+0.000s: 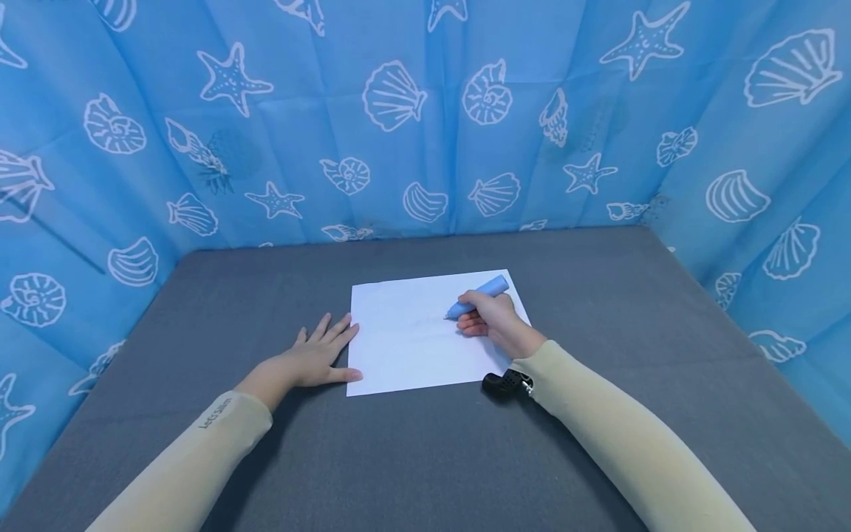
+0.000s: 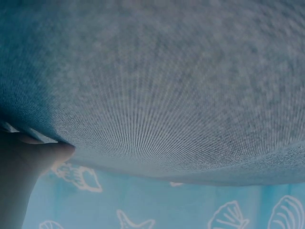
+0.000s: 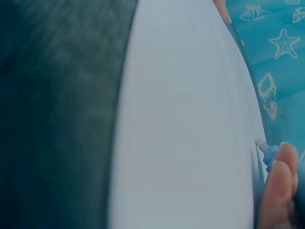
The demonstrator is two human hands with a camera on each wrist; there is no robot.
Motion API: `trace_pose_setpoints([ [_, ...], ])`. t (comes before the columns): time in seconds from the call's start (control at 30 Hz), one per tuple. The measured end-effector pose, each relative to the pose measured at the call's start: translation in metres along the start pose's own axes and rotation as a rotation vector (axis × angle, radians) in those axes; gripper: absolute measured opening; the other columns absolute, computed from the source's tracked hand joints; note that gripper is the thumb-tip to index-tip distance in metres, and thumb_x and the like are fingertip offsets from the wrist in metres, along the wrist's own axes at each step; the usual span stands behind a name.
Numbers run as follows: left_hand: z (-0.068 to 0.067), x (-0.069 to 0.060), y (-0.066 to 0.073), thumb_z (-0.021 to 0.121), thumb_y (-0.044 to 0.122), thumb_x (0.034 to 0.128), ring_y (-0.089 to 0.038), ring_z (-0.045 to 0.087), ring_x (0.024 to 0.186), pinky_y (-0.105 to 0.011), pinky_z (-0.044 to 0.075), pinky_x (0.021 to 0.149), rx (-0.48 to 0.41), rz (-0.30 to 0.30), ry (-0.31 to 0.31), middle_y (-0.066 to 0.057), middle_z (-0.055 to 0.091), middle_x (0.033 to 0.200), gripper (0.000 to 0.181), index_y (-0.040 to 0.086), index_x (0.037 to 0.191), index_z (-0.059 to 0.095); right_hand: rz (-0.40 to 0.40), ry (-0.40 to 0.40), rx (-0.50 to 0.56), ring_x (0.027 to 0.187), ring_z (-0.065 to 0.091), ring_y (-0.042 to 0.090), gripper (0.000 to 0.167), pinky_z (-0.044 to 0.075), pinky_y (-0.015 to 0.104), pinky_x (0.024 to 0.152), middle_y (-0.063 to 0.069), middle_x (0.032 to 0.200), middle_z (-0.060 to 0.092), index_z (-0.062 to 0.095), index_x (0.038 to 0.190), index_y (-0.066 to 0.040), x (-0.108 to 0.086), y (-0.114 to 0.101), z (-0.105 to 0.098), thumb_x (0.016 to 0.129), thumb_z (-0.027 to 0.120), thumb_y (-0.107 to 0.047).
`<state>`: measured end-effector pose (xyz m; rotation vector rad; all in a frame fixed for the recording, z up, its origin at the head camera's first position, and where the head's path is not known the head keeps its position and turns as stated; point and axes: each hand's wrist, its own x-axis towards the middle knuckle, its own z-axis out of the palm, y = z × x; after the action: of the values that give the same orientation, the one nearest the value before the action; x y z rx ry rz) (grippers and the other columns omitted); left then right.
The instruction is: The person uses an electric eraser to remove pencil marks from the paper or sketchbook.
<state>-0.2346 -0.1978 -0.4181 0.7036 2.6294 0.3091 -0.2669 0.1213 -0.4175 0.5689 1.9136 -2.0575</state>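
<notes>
A white sheet of paper (image 1: pixel 405 347) lies on the grey cloth-covered table. My right hand (image 1: pixel 495 321) grips a thick blue pen (image 1: pixel 493 287) over the right part of the sheet. The pen slants, its narrow pale tip down at the paper's surface; whether it touches cannot be told. In the right wrist view the fingers (image 3: pixel 279 186) curl beside the blue pen (image 3: pixel 270 155). With fingers spread, my left hand (image 1: pixel 312 362) rests flat at the sheet's left edge, its thumb and fingertips on the paper. Only part of that hand (image 2: pixel 28 157) shows in the left wrist view.
Grey cloth (image 1: pixel 425 451) covers the tabletop around the sheet. A blue curtain (image 1: pixel 425 148) with white shells and starfish hangs behind the table and along both sides. A small black device (image 1: pixel 503 384) sits under the right wrist, close to the paper's lower right corner.
</notes>
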Motion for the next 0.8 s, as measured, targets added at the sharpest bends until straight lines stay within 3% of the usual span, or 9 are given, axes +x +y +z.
trace_pose_setpoints([
  [0.37,-0.002,0.001,0.003,0.054,0.065,0.0883,-0.045,-0.008,0.144,-0.072,-0.002,0.106,0.012,-0.009,-0.003,-0.016,0.002,0.162,0.097,0.008,0.156,0.015,-0.027,-0.041,0.0,0.047,0.059,0.011,0.017,0.053,0.023,0.049,0.006,0.061,0.061,0.064,0.091,0.003,-0.003,0.001,0.021,0.089,0.063,-0.013],
  [0.5,-0.002,0.001,0.004,0.053,0.066,0.0881,-0.044,-0.008,0.144,-0.071,-0.002,0.106,0.019,-0.01,-0.003,-0.015,0.002,0.162,0.097,0.009,0.156,0.014,-0.023,-0.045,0.015,0.048,0.059,0.011,0.018,0.053,0.023,0.049,0.006,0.062,0.061,0.063,0.09,0.003,-0.005,0.0,0.016,0.09,0.063,-0.015],
  [0.6,-0.003,0.001,0.006,0.054,0.067,0.0879,-0.045,-0.008,0.144,-0.071,-0.002,0.106,0.013,-0.013,-0.004,-0.016,0.002,0.162,0.098,0.009,0.156,0.015,0.0,-0.093,-0.003,0.049,0.058,0.011,0.02,0.052,0.023,0.05,0.006,0.062,0.06,0.063,0.092,0.003,-0.006,-0.001,0.01,0.093,0.062,-0.017],
  [0.8,-0.002,-0.001,0.003,0.055,0.065,0.0884,-0.044,-0.008,0.145,-0.071,-0.002,0.106,0.006,-0.016,-0.005,-0.016,0.002,0.162,0.097,0.009,0.156,0.015,0.054,-0.18,-0.031,0.052,0.057,0.012,0.038,0.052,0.025,0.052,0.006,0.065,0.059,0.058,0.094,0.001,-0.01,-0.002,-0.002,0.1,0.053,-0.036],
])
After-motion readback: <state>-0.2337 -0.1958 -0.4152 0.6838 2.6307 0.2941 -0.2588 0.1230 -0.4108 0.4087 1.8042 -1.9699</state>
